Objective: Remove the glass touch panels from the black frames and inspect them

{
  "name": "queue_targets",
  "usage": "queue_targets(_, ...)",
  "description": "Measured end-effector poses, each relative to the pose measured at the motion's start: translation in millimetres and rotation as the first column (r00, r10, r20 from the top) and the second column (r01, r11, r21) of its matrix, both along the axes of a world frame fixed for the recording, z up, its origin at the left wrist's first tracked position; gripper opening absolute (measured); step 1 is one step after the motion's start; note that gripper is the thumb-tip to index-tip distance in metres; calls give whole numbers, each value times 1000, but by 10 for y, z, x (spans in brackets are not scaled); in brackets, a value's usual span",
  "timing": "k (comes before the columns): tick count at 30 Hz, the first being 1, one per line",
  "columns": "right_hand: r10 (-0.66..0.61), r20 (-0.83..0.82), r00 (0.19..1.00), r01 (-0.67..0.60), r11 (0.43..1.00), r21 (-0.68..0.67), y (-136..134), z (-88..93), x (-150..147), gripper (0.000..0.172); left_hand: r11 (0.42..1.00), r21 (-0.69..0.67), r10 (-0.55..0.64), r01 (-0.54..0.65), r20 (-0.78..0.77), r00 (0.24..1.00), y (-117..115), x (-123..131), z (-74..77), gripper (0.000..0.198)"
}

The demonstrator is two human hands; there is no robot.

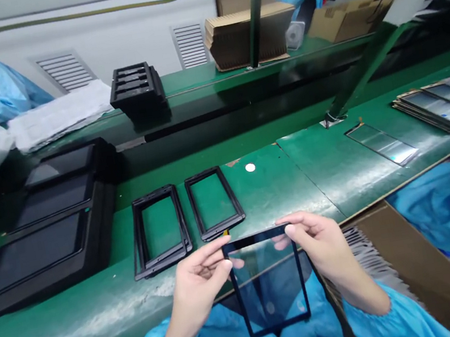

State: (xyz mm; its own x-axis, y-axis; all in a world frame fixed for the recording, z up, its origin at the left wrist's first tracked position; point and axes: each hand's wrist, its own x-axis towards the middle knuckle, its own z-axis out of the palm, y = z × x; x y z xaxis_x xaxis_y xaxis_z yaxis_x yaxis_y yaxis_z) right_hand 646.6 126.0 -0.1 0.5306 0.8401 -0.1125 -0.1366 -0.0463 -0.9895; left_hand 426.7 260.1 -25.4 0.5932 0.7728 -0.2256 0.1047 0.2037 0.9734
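Observation:
Between my two hands is a clear glass touch panel (pixel 270 284) with a black border, tilted in front of my blue smock. My left hand (pixel 202 276) pinches its upper left corner, close to a small yellowish tab at the top edge. At the upper right corner, my right hand (pixel 317 239) grips it between thumb and fingers. Just beyond the panel, a single black frame (pixel 239 218) lies on the green bench (pixel 273 200). Left of that frame sits a small stack of black frames (pixel 185 238).
Black trays (pixel 98 235) holding dark screens stand at the left. Thin glass panels (pixel 434 104) are piled at the right, with one loose panel (pixel 382 143) nearby. A green post (pixel 359 80) rises from the bench. An open cardboard box (pixel 435 265) is at my right.

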Motion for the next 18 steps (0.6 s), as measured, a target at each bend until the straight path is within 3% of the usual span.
queue_targets(2, -20, 1, 1000, 20, 1000, 8, 5, -12, -10, 21, 999, 33, 14, -13, -28, 1000, -12, 6, 29, 41)
queue_targets(4, -15, 8, 1000, 15, 1000, -6, 26, -37, -40, 23, 988, 151, -26, 39, -86, 996, -34, 46, 100, 35)
queue_targets(6, 59, 19, 998, -58, 998, -37, 72, -76, -92, 22, 924, 341, -110, 173, -196, 974, -63, 124, 198, 38)
queue_targets(8, 167, -15, 986, -168, 985, -47, 131, -117, -142, 20, 821, 446, -227, 356, -317, 921, -85, 219, 285, 57)
queue_targets(9, 208, -53, 977, -209, 977, -33, 157, -133, -151, 21, 786, 428, -304, 446, -361, 882, -90, 260, 313, 67)
queue_targets(11, 247, -126, 961, -249, 969, 4, 177, -151, -107, 29, 784, 288, -442, 550, -362, 820, -87, 297, 329, 72)
queue_targets(13, 262, -112, 959, -265, 964, -18, 136, -157, 32, 33, 852, 124, -460, 508, -284, 841, -69, 264, 299, 64)
queue_targets(16, 245, 19, 969, -240, 961, -140, -18, -186, 303, 41, 965, -13, -260, 260, -144, 955, -33, 135, 207, 50)
queue_targets(18, 193, 23, 981, -186, 967, -174, -120, -228, 418, 48, 993, -32, -119, 117, -70, 990, -18, 60, 144, 47)
